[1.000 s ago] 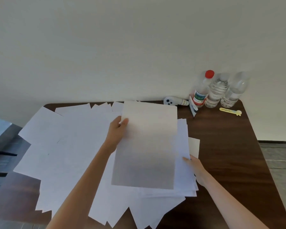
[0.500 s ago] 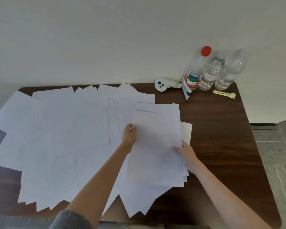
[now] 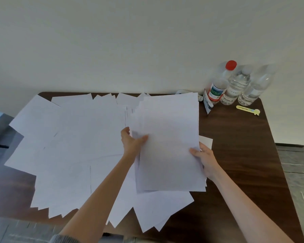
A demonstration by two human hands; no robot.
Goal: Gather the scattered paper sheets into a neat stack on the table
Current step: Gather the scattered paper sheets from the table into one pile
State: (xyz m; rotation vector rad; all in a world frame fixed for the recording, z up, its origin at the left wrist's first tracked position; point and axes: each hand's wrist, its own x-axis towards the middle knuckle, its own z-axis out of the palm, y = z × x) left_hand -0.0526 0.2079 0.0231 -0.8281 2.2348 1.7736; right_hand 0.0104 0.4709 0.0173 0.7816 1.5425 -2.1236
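Note:
A stack of white paper sheets [image 3: 168,141] is lifted off the dark wooden table [image 3: 244,155], tilted up toward me. My left hand [image 3: 132,142] grips its left edge, thumb on top. My right hand [image 3: 204,157] grips its right edge, thumb on the top sheet. The sheets in the stack are slightly fanned at the left and bottom edges. Many loose white sheets [image 3: 68,146] lie scattered and overlapping across the left and middle of the table, some poking out under the stack at the front [image 3: 156,211].
Three clear plastic bottles [image 3: 235,86] stand at the back right corner, one with a red cap. A yellow clip-like tool [image 3: 247,109] lies beside them. A small white device [image 3: 181,92] is mostly hidden behind the stack. A small white card [image 3: 206,140] lies under my right hand.
The stack has been raised off the table by both hands and now hides most of the white device. My left thumb moved onto the top sheet.

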